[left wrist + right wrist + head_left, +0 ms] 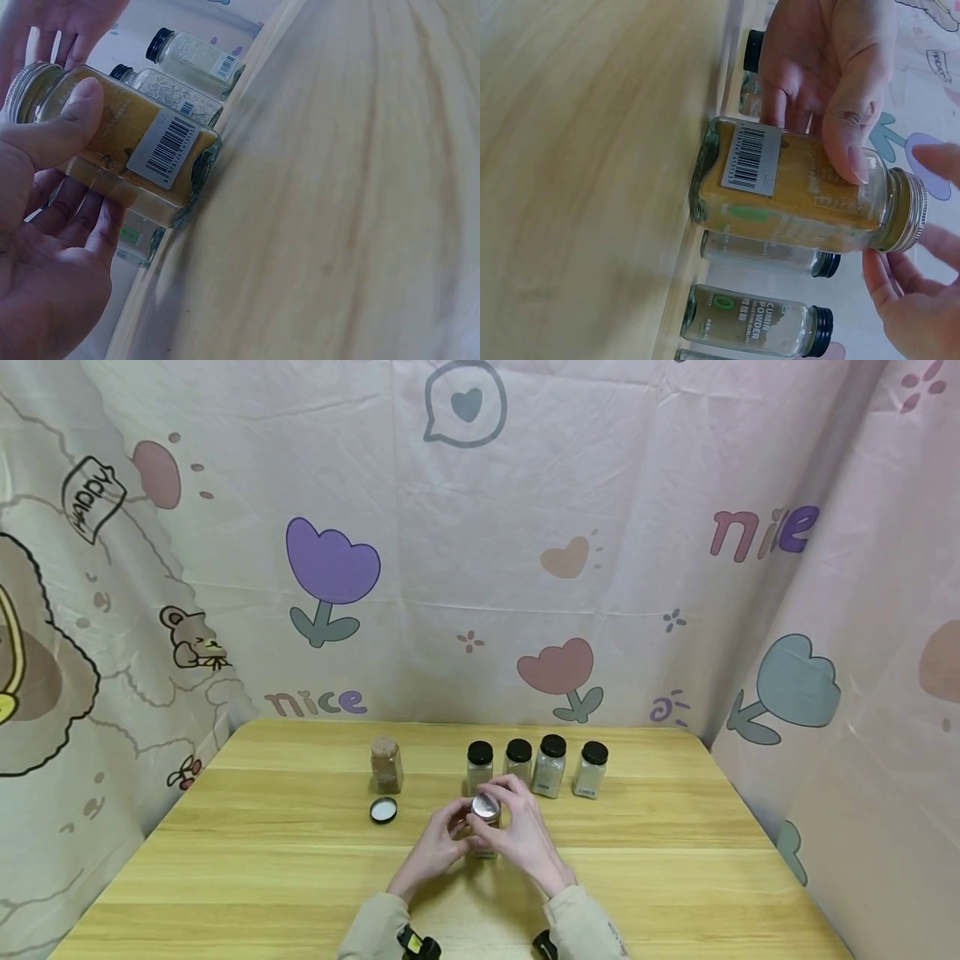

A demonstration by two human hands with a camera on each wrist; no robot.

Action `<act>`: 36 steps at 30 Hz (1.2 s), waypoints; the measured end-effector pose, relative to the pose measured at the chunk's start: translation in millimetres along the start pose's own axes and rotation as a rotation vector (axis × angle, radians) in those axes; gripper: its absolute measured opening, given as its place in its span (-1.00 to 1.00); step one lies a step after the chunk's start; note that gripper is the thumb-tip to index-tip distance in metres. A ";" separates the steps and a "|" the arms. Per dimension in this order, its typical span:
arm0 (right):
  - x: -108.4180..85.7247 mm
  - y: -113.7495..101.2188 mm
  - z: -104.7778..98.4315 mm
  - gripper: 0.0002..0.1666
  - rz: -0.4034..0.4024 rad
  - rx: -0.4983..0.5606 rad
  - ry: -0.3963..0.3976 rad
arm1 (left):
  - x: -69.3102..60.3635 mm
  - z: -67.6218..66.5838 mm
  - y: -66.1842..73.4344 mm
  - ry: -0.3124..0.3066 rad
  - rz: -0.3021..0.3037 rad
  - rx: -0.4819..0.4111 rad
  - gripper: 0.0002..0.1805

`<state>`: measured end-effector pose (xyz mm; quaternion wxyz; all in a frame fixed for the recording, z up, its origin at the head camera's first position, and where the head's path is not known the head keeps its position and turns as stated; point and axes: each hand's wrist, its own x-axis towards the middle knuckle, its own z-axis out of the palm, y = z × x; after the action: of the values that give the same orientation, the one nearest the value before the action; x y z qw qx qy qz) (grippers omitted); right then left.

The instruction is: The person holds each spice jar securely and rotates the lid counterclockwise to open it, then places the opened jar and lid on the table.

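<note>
A square glass spice jar (120, 142) filled with yellow-brown powder stands tilted between my two hands. It has a ridged silver top (904, 210) and a barcode label on one side. My left hand (442, 843) grips its body, thumb on one face and fingers on the other. Around the silver top curve the fingers and thumb of my right hand (521, 835); in the right wrist view the thumb looks slightly apart from the rim. A black lid (383, 811) lies with its white inside up, left of the hands, near a brown-filled jar (387, 768) with no black lid.
Behind the hands several black-lidded jars stand, among them a pale-filled jar (550, 768) and another at the right end (591, 768). One labelled cumin powder (742, 322) shows in the right wrist view. A printed curtain (450, 652) borders the wooden table (675, 860).
</note>
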<state>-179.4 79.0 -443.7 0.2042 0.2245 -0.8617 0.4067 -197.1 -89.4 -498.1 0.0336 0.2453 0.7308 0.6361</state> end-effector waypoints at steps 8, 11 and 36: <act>0.7 -0.7 -0.3 -0.55 0.022 0.010 0.045 | 0.0 0.8 1.6 0.016 -0.035 0.006 -0.38; 0.7 -1.7 -0.9 -0.61 0.010 0.011 0.033 | 0.3 0.5 1.6 0.015 -0.027 0.013 -0.37; -0.3 -2.4 1.8 -0.62 -0.049 -0.035 0.033 | 0.1 -0.3 -2.0 0.008 0.026 -0.015 -0.40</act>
<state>-178.1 76.3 -443.5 0.2323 0.2352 -0.8593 0.3903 -198.0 -89.8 -499.8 0.0243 0.2519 0.7230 0.6429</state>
